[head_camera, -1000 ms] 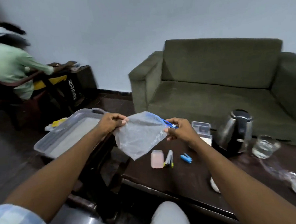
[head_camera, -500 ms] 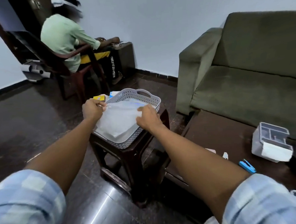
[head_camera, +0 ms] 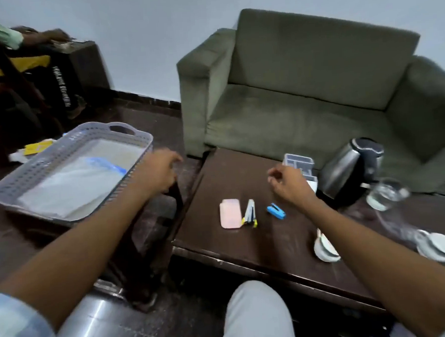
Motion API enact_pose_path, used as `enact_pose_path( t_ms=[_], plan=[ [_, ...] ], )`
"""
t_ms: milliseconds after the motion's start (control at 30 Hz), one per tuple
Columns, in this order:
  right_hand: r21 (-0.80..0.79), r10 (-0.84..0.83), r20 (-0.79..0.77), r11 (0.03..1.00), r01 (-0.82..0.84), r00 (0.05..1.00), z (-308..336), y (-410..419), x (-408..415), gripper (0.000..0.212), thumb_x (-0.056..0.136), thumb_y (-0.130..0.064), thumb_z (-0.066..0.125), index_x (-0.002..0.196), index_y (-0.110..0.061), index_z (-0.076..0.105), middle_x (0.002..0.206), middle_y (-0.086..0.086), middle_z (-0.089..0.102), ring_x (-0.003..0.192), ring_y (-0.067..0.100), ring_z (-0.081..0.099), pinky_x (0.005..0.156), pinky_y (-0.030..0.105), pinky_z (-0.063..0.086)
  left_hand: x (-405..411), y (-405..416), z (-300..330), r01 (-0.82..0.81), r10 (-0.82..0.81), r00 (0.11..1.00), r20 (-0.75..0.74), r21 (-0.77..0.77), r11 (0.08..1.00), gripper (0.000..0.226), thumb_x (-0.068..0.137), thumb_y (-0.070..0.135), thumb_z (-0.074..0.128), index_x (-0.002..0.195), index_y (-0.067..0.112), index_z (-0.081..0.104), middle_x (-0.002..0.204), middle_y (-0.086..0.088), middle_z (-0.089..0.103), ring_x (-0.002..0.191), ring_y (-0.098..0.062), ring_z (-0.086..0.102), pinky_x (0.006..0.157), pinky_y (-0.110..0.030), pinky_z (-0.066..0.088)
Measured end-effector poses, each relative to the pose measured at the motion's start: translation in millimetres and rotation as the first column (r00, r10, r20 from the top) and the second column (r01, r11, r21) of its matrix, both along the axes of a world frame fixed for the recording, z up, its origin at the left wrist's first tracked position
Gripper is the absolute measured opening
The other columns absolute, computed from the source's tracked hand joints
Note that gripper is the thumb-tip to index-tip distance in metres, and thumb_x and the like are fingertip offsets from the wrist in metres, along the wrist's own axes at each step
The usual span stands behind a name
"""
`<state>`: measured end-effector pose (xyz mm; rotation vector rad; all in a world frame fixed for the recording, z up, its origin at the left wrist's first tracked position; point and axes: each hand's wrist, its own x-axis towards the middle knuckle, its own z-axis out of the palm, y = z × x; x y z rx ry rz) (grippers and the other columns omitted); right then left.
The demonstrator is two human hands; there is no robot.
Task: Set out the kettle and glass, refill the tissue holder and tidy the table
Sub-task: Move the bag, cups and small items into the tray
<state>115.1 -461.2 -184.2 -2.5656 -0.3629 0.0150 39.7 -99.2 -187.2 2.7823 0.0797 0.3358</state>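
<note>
A clear plastic bag (head_camera: 70,186) with a blue zip strip lies in the grey perforated tray (head_camera: 134,138) on a small stool at the left. My left hand (head_camera: 157,171) hovers beside the tray's right rim, fingers loosely curled, holding nothing. My right hand (head_camera: 289,181) hangs over the dark table (head_camera: 246,244), fingers loosely curled and empty, just in front of the grey tissue holder (head_camera: 299,163). The steel kettle (head_camera: 350,170) stands at the table's far right with the glass (head_camera: 385,194) of water beside it.
On the table lie a pink case (head_camera: 230,213), a few pens (head_camera: 250,213) and a blue stapler (head_camera: 276,211). White dishes (head_camera: 325,248) and a saucer (head_camera: 438,244) sit near the front right. A green sofa (head_camera: 303,99) stands behind. Another person sits at the far left.
Both hands have let go of the plastic bag, which now lies in the tray. They have drawn back toward the table, and the view has swung right.
</note>
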Motion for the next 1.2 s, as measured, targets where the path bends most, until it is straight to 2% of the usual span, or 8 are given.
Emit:
enact_pose_path(
  t_ms=[133,267,367,500,633,967,1100,1200],
  plan=[
    [-0.188,-0.001,-0.116,0.982,-0.021,0.993,-20,-60,-17,0.018,0.089,-0.02,0.071,0.102,-0.009,0.076,0.102,0.013,0.076,0.1,0.032,0.07,0.089,0.038,0.055,30,-123,-30,0.248,-0.249,0.846,-0.472,-0.064,0.967,0.093,0.08,0.044,0.087,0.157,0.013,0.044,0.154,-0.017,0.049,0.143,-0.035,0.048,0.118,-0.037,0.038],
    [-0.281,0.027,-0.2,0.956,-0.084,0.979,-44,-68,-30,0.026,0.086,-0.02,0.068,0.11,-0.01,0.071,0.114,0.015,0.073,0.11,0.035,0.067,0.093,0.041,0.056,35,-178,-56,0.251,-0.202,0.798,-0.568,0.008,0.968,0.123,0.068,0.061,0.088,0.166,0.025,0.023,0.17,-0.005,0.026,0.157,-0.032,0.027,0.125,-0.055,0.029],
    [-0.289,0.024,-0.228,0.953,-0.091,0.973,-62,-59,-31,0.036,0.086,-0.019,0.067,0.119,-0.007,0.062,0.123,0.018,0.064,0.119,0.037,0.06,0.096,0.037,0.05,30,-205,-65,0.077,-0.076,0.853,-0.516,-0.02,0.997,0.106,0.073,0.074,0.075,0.161,0.033,0.031,0.168,0.0,0.03,0.157,-0.028,0.026,0.117,-0.069,0.028],
    [-0.209,-0.071,-0.234,0.978,0.021,0.97,-82,-39,-28,0.043,0.089,-0.021,0.067,0.128,-0.007,0.054,0.131,0.017,0.057,0.125,0.037,0.057,0.103,0.041,0.048,18,-238,-86,-0.181,0.163,0.872,-0.462,0.006,0.983,0.08,0.081,0.074,0.066,0.145,0.028,0.052,0.151,-0.006,0.042,0.145,-0.028,0.035,0.107,-0.062,0.039],
    [-0.177,-0.104,-0.184,0.982,0.071,0.977,-92,-26,-25,0.035,0.091,-0.023,0.066,0.121,-0.008,0.058,0.126,0.015,0.062,0.123,0.035,0.058,0.1,0.042,0.051,12,-251,-108,-0.214,0.237,0.924,-0.299,0.106,0.971,0.06,0.088,0.061,0.064,0.135,0.025,0.058,0.137,-0.003,0.048,0.135,-0.024,0.042,0.097,-0.055,0.042],
    [-0.093,-0.197,-0.139,0.978,0.185,0.971,-106,-8,-24,0.024,0.092,-0.021,0.063,0.102,0.001,0.066,0.111,0.021,0.065,0.105,0.04,0.066,0.085,0.04,0.052,7,-244,-125,-0.2,0.221,0.968,-0.118,0.166,0.966,0.032,0.08,0.036,0.062,0.108,0.021,0.069,0.109,0.006,0.061,0.11,-0.019,0.056,0.077,-0.045,0.045],
    [0.132,-0.257,-0.215,0.948,0.289,0.942,-94,15,-25,0.031,0.09,-0.029,0.065,0.076,-0.001,0.066,0.082,0.019,0.069,0.085,0.042,0.067,0.067,0.033,0.045,11,-231,-110,-0.251,0.247,0.966,-0.076,-0.036,0.967,0.027,0.084,0.039,0.058,0.105,0.024,0.066,0.11,0.006,0.06,0.116,-0.02,0.055,0.083,-0.048,0.046],
    [0.328,-0.269,-0.216,0.886,0.329,0.939,-61,62,-23,0.034,0.092,-0.033,0.066,0.08,-0.001,0.074,0.085,0.02,0.075,0.091,0.041,0.071,0.075,0.037,0.052,17,-193,-73,-0.345,0.36,0.933,-0.004,-0.298,0.89,0.023,0.081,0.042,0.066,0.095,0.023,0.064,0.105,0.005,0.059,0.119,-0.022,0.053,0.09,-0.054,0.047]
  ],
)
